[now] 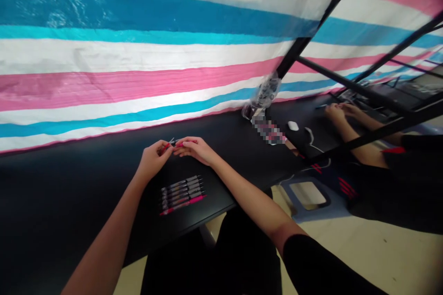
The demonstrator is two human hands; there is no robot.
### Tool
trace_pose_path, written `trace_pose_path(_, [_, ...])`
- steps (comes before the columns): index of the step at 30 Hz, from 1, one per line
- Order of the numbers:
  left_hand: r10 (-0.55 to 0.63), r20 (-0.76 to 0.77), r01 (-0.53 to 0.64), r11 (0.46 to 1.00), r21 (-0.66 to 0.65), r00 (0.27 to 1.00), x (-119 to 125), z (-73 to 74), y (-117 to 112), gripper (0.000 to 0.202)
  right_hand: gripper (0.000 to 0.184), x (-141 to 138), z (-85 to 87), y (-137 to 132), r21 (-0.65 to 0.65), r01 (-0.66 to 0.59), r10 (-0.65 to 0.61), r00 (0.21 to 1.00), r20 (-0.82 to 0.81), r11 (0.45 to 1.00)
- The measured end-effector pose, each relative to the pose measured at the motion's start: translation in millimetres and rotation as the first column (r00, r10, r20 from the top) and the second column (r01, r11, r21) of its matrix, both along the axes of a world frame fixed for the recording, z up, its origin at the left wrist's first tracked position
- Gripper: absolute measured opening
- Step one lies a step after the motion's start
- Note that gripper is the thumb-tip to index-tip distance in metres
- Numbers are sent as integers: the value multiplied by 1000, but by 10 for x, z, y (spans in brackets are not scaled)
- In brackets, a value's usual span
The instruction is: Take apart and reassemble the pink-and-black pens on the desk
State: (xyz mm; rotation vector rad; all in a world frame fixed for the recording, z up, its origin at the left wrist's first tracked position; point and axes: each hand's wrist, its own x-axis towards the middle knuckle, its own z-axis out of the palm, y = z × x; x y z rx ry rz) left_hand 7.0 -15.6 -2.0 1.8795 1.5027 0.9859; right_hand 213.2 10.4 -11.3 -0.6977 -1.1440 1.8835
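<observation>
My left hand (155, 159) is closed, with a slim red pen part (166, 146) pinched at the fingertips. Close beside it my right hand (198, 150) also pinches a red pen part (180, 144). A thin pale tip and a dark bit show between the two hands; whether the parts touch, I cannot tell. On the black table (104, 166) just below my hands lies a neat row of several click pens (183, 190), dark with clear barrels. The red pen (183, 205) at the near end of that row lies parallel to the others.
A striped plastic sheet (138, 87) hangs behind the table. To the right stand a clear plastic bag (266, 92), a blurred-out packet (268, 130), a white mouse-like object (293, 126) and a black metal frame (356, 85). A co-worker's hands (341, 111) are beyond, above a blue-grey stool (320, 209).
</observation>
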Motion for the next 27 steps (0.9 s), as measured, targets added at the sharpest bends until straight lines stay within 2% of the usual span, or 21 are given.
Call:
trace_pose_path(5, [-7, -117, 10, 1000, 20, 993, -61, 30, 13, 37, 27, -31, -8, -2, -1, 5, -5, 1000, 6, 1000])
trace_pose_path(10, [65, -132, -64, 998, 13, 989, -31, 57, 16, 46, 20, -27, -13, 46, -18, 33, -33, 999, 38, 999])
trace_pose_path(12, [51, -151, -49, 999, 15, 987, -12, 84, 12, 48, 15, 1, -2, 72, -17, 71, -70, 996, 61, 997])
trace_pose_path(17, [-83, -289, 84, 996, -8, 954, -36, 135, -4, 45, 7, 68, 31, 114, -27, 140, -137, 986, 92, 990])
trace_pose_path(20, [-89, -346, 81, 996, -36, 934, -69, 129, 9, 46, 7, 74, 42, 124, -32, 80, -78, 995, 66, 996])
trace_pose_path(23, [-88, -334, 82, 996, -32, 938, -83, 106, 53, 38, 7, 66, 52, 146, -47, 48, -45, 997, 65, 998])
trace_pose_path(27, [-74, -303, 68, 997, -30, 950, -80, 83, 103, 28, 7, 97, 70, 186, -34, 93, -91, 994, 56, 995])
